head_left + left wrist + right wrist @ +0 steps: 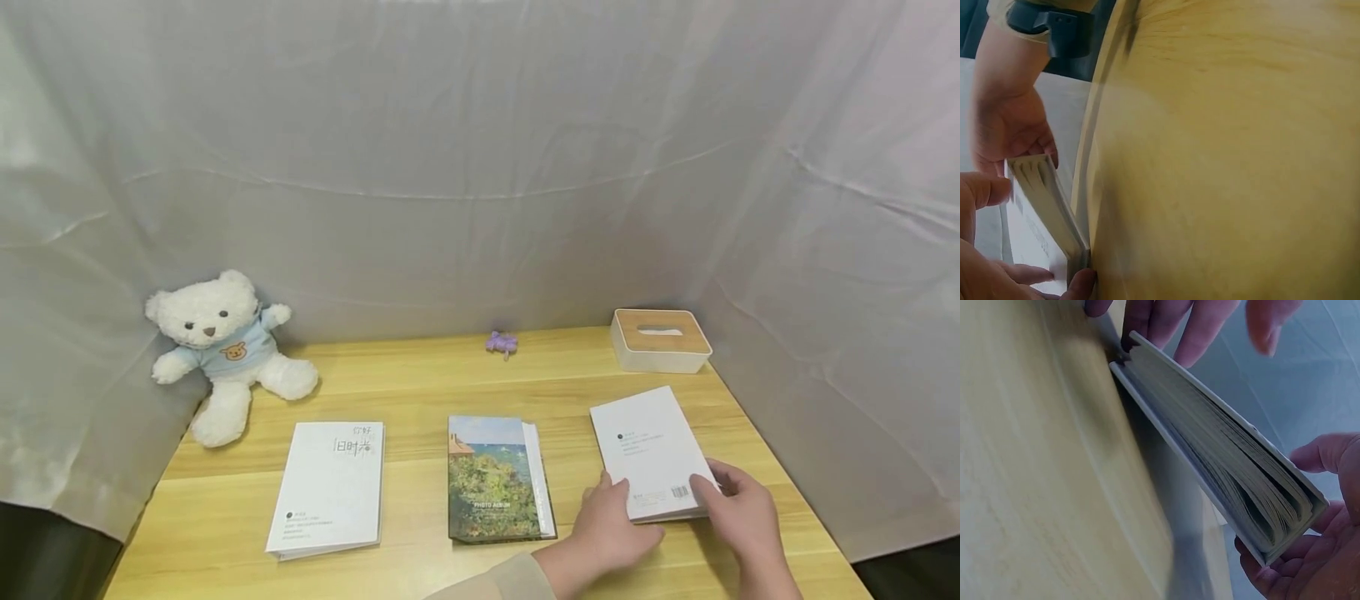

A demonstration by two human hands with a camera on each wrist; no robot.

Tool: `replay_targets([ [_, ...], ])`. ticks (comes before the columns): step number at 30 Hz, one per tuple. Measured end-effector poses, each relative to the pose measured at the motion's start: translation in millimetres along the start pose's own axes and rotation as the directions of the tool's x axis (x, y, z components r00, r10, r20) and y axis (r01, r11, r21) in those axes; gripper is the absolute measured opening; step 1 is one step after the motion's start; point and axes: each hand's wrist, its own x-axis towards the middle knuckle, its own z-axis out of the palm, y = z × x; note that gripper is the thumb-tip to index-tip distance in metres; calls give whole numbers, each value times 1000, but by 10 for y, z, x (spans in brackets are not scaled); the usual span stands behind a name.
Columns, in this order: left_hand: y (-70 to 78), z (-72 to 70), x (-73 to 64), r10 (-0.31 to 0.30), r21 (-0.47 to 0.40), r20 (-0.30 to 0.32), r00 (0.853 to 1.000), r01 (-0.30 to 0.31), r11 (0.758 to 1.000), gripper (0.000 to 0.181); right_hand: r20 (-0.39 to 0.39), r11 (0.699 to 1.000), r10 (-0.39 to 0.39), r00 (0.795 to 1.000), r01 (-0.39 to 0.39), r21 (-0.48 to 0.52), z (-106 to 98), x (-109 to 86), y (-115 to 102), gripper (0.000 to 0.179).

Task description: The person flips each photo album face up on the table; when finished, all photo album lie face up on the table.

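At the table's right side, both hands hold a white photo album [648, 454], its back cover with small print and a barcode facing up. My left hand [603, 525] has its fingers at the album's left edge and near-left corner. My right hand [742, 508] grips the near-right edge, thumb on the cover and fingers underneath. In the right wrist view the album's page ends [1222, 456] show, and the album is tilted, with the right hand's side raised off the table. The left wrist view also shows the album [1035, 225] between the hands.
Left of the hands lie a painted-cover photo album [491, 479] and another white album [330, 483]. A white teddy bear [225, 342] sits at the back left. A small purple toy [501, 342] and a wood-topped tissue box [660, 342] stand along the back by the curtain [465, 167].
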Motion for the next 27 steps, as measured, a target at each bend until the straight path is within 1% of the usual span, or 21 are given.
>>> replay_targets([
  [4,6,19,-29,-4,65,17,1000,3,998,90,-9,1000,-24,1000,24,-12,-17,-28,-19,59],
  [6,10,18,-39,0,77,20,1000,-2,997,91,-20,999,-40,999,39,-24,-20,-42,-27,58],
  [9,16,7,-42,29,120,10,1000,-30,992,90,-29,998,-70,997,70,-8,-28,-65,-50,57],
  [14,20,-22,-25,82,187,-13,997,-78,979,83,-29,994,-102,994,103,39,-47,-109,-99,60],
  [17,22,-34,-18,89,164,-21,996,-84,983,80,-41,991,-126,991,127,39,-53,-131,-118,61],
  [21,30,-43,-16,91,109,-23,996,-88,990,78,-55,986,-158,986,161,51,-59,-143,-129,61],
  [27,67,-83,-29,111,63,-11,994,-110,992,78,-106,983,-164,981,171,61,-59,-154,-164,53],
])
